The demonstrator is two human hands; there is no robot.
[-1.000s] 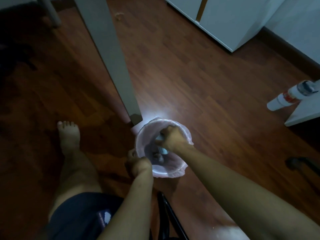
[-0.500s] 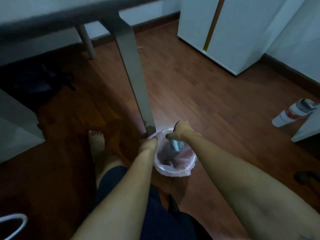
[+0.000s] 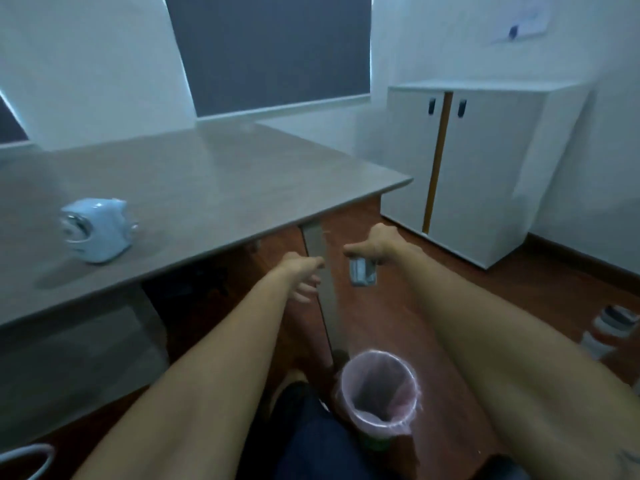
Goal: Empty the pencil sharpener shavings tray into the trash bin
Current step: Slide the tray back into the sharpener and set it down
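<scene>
- Apparently the emptying itself was finished: the shavings tray (image 3: 362, 271) hung from the right hand (image 3: 375, 244), pinched by its top edge, well above and away from the trash bin (image 3: 379, 398).
- Whether any shavings remained in the tray could not be told; it was small and blurred.
- The left hand (image 3: 302, 268) was loosely curled with the fingers part-spread and held nothing.
- The bin stood on the wooden floor (image 3: 485, 306) beside the table leg (image 3: 323, 292), its pink liner folded over the rim.
- What seemed left was to refit the tray: the pale blue sharpener (image 3: 97, 230) sat on the grey table (image 3: 214, 174), well apart from both hands.
- Half a second earlier the right hand held the tray down inside the bin's mouth and the left hand gripped the rim; since then both hands had lifted clear and the left had let go.
- The view had also swung up from the floor to take in the tabletop, the white cabinet (image 3: 485, 168) and the wall.
</scene>
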